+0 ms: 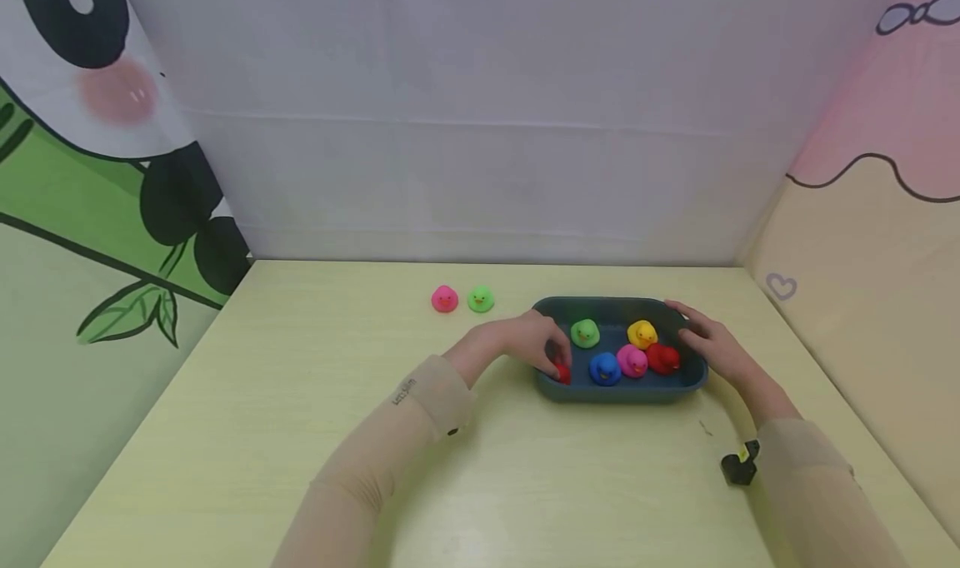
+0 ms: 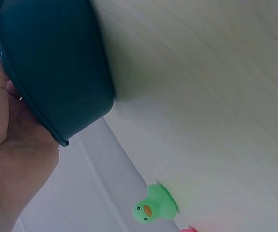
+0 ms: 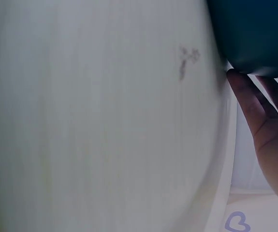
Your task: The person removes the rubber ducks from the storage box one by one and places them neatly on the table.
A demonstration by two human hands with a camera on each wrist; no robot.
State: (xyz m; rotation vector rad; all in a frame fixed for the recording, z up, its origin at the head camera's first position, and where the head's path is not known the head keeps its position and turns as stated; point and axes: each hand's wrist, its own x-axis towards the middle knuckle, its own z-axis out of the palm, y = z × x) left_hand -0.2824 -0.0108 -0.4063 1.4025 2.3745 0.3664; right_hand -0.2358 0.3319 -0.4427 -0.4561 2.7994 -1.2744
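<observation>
Red duck, dark teal tray

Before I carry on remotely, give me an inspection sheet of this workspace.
Surface: pale table, small dark mark near the tray's right end.
Job's things: tray holds a green duck, yellow duck, blue duck, pink duck and red duck; second pink duck and second green duck on the table to its left.
Clutter: black item beside the right cuff; use unclear.
Hands: left hand pinches a red toy, mostly hidden, at the tray's left end; right hand holds its right end.
Cables: nothing seen.
Surroundings: white backdrop, left panel and right panel printed.
</observation>
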